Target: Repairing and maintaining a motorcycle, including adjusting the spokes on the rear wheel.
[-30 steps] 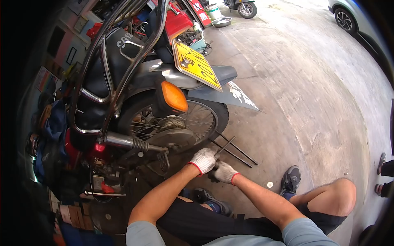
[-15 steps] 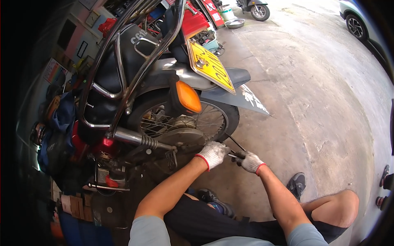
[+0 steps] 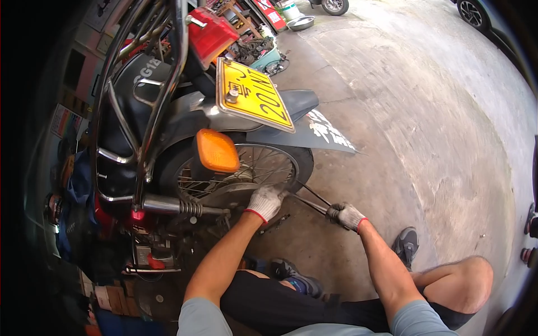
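Observation:
A motorcycle's spoked rear wheel with a black tyre (image 3: 305, 165) stands in front of me. My right hand (image 3: 348, 216), in a white knit glove with dark, dirty fingers, is closed around the outer ends of two thin metal tyre levers (image 3: 314, 193). From there the levers run left to the tyre's near edge. My left hand (image 3: 265, 203), gloved the same way, is at the lower edge of the wheel, beside the inner end of one lever. Its fingertips are blurred against the dark tyre, so their grip cannot be made out.
An orange turn signal (image 3: 217, 151), a yellow licence plate (image 3: 255, 94) and a dark mudflap (image 3: 302, 132) jut out above the wheel. A chrome rack (image 3: 180, 67) rises at left. A dark tool (image 3: 276, 223) lies on the concrete floor (image 3: 386, 168). My shoe (image 3: 406, 246) is at right.
My hands have moved apart: the left went left to the wheel, the right slightly right. Both levers now show in the right hand. The view has shifted, moving the motorcycle left in it.

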A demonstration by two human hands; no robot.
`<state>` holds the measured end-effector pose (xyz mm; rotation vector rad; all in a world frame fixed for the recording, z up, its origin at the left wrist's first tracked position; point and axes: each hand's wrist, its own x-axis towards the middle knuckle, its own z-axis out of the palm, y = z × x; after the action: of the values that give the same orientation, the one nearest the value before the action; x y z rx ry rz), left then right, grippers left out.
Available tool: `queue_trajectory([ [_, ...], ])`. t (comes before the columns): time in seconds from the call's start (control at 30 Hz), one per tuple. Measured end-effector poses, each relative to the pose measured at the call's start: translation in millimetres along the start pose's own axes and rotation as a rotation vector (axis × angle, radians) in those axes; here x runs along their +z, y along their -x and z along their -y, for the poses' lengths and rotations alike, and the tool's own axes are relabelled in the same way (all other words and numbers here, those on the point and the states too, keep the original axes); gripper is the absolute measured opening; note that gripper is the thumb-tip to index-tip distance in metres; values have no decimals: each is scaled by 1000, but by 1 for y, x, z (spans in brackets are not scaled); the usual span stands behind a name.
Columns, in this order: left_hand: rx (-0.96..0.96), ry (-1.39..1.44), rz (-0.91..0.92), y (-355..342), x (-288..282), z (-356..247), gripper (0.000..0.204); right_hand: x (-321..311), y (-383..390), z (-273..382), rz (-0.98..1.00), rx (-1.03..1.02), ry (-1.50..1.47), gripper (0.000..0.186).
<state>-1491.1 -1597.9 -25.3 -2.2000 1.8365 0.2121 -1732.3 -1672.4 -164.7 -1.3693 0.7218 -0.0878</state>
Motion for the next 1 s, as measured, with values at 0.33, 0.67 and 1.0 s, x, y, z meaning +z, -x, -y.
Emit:
queue_trajectory([
  [0.33,-216,235,-275,-65,-6,-6,59,-39,-34,-5,-433,-23,324,31],
  [0.67,-363,754,-327,-115,70,34,54,-39,-51,17,-418,25,476,30],
  [1.0,-302,347,-783,-130,73,-9,40,-55,-72,26,-433,28,505,26],
])
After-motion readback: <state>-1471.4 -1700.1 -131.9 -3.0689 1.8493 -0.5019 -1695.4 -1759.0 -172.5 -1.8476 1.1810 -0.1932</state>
